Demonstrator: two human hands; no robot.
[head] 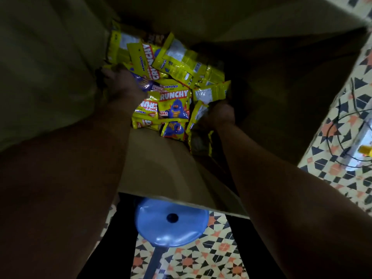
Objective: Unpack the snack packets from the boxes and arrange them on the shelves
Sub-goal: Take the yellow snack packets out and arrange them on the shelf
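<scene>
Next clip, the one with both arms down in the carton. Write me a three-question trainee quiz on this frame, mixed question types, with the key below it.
1. True or false: both hands are down inside the cardboard box.
2. Multiple choice: the snack packets in the box are mainly A) red, B) yellow, C) green.
3. Short answer: what round blue thing shows beneath the near edge of the box?

Key
1. True. The left hand and the right hand both reach among the packets; their fingers are too dark to judge the grip.
2. B. They are yellow, with "CRUNCHY" in white on a red band.
3. A blue stool standing on the patterned tile floor.
</scene>
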